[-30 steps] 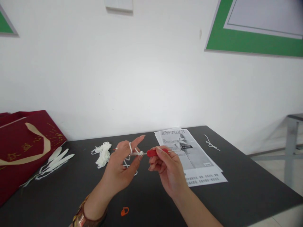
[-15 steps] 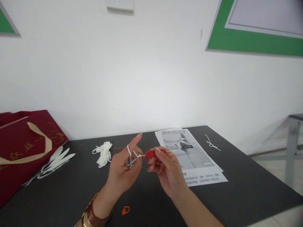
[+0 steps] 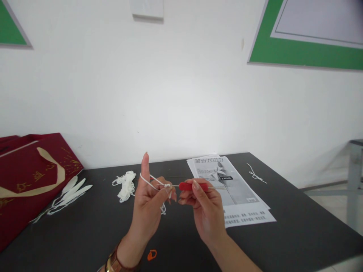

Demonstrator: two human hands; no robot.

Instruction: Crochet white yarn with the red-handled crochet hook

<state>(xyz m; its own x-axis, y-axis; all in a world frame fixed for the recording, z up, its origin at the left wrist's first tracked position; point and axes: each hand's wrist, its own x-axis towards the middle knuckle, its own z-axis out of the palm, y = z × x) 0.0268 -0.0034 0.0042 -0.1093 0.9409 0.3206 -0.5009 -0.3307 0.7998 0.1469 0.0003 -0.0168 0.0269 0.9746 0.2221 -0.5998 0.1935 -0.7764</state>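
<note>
My right hand (image 3: 205, 200) is closed around the red handle of a crochet hook (image 3: 189, 186), whose thin metal shaft points left. White yarn (image 3: 150, 179) loops round the raised index finger of my left hand (image 3: 150, 204) and runs down to the hook. Between the thumb and other fingers of that hand, a small knot of yarn is pinched around the shaft near its tip. A short tangle of yarn dangles below these fingers. Left of my hands, a loose bundle of white yarn (image 3: 126, 186) lies on the black table (image 3: 181, 241).
White crocheted petals (image 3: 70, 194) lie beside a dark red bag (image 3: 34, 181) at the left. An orange stitch marker (image 3: 152, 255) rests near the front. Printed sheets (image 3: 244, 217) lie behind my right hand, and a tied bit of yarn (image 3: 256, 175) is farther right.
My left index finger has swung upright, stretching the yarn between it and the hook. The hook and right hand have shifted slightly right. A yarn tangle now shows below my left fingers.
</note>
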